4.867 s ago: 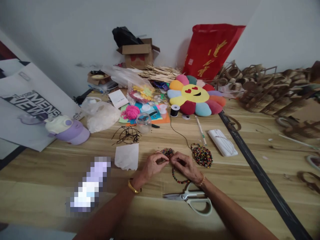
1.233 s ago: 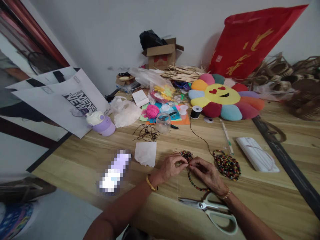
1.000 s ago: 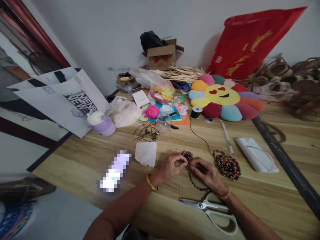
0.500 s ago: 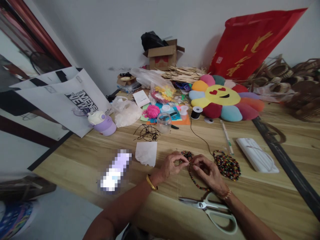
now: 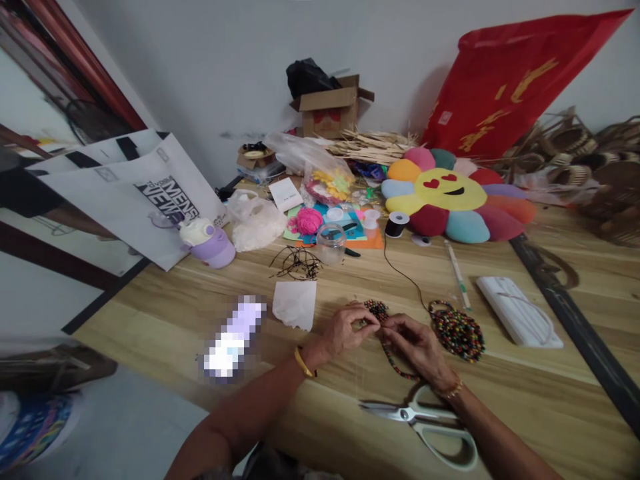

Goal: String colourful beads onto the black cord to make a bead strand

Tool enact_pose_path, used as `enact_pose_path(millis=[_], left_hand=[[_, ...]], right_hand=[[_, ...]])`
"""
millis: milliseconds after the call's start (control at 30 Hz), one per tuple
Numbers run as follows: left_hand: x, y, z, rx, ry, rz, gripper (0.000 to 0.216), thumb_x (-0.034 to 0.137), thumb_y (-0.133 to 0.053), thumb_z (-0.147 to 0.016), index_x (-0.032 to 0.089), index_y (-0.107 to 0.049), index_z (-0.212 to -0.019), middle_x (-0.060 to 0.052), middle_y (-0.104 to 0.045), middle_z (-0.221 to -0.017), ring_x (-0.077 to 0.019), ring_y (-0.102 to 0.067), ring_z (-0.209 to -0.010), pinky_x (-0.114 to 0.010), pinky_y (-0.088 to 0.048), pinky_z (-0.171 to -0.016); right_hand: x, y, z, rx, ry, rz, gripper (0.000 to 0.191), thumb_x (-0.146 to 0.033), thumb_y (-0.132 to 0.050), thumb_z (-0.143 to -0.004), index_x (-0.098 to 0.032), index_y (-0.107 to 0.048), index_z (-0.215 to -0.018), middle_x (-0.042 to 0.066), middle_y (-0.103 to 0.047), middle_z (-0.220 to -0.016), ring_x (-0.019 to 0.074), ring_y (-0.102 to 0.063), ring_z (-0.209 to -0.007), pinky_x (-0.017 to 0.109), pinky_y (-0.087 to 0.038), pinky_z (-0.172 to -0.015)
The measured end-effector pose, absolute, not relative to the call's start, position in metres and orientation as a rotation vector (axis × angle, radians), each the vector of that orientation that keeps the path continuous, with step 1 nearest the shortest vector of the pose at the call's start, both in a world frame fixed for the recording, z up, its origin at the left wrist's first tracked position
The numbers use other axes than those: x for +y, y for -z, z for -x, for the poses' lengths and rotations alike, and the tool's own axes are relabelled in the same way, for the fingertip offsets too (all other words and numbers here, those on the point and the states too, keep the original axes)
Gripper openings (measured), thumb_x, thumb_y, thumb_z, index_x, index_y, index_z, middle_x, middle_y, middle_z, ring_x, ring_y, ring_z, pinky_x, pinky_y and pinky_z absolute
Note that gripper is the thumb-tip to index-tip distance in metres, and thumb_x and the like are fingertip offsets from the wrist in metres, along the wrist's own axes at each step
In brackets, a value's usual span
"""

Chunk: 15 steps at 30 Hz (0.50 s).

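Observation:
My left hand (image 5: 349, 330) is pinched, thumb against forefinger, at the upper end of a thin multicoloured bead string (image 5: 396, 369). Close on its right, my right hand (image 5: 416, 343) is pinched at the same end, fingertips almost meeting the left ones. From there the string curves down the table and passes under my right hand. Fingers hide the exact spot they grip. Just behind the fingertips lies a small heap of beads (image 5: 376, 309). A coiled bead strand (image 5: 457, 332) rests right of my right hand. Scissors (image 5: 406, 414) with pale handles lie partly under my right wrist.
A black thread spool (image 5: 397, 225) trails its thread toward the coil. Left lie a blurred phone (image 5: 235, 339), white paper (image 5: 295, 305) and black cords (image 5: 296, 264). Behind stand a clear jar (image 5: 331, 245) and a flower cushion (image 5: 453, 193). A white power bank-like block (image 5: 519, 312) is at right.
The fingertips of my right hand have come slightly closer to those of my left. The whole view has shifted a little; the table items stay put.

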<state>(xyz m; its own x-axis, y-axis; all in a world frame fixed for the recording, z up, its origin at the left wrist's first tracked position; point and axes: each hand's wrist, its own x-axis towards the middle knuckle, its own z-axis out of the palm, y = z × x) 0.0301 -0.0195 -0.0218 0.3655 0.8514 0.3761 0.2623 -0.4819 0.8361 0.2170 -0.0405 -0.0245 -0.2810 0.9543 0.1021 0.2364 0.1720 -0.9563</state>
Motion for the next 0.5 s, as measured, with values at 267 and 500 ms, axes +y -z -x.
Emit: enact_pose_path(millis=[267, 500], left_hand=[[-0.021, 0.018, -0.031, 0.969, -1.133, -2.091, 0.01, 0.02, -0.06, -0.082, 0.015, -0.065, -0.075, -0.006, -0.069, -0.073, -0.0168, -0.062, -0.071, -0.032, -0.049, -0.078], [-0.023, 0.003, -0.033, 1.012, -1.02, -2.313, 0.013, 0.018, -0.054, -0.085, 0.017, -0.064, -0.076, -0.006, -0.068, -0.076, -0.0178, -0.061, -0.078, -0.034, -0.047, -0.083]], right_hand=[[-0.04, 0.022, -0.217, -1.766, -1.053, 1.11, 0.027, -0.041, -0.052, -0.089, -0.017, -0.06, -0.08, 0.005, -0.061, -0.073, 0.0155, -0.056, -0.065, 0.024, -0.047, -0.058], [-0.042, 0.022, -0.217, -1.733, -1.071, 1.134, 0.027, -0.043, -0.053, -0.088, -0.018, -0.059, -0.082, 0.004, -0.061, -0.07, 0.0158, -0.056, -0.062, 0.024, -0.047, -0.055]])
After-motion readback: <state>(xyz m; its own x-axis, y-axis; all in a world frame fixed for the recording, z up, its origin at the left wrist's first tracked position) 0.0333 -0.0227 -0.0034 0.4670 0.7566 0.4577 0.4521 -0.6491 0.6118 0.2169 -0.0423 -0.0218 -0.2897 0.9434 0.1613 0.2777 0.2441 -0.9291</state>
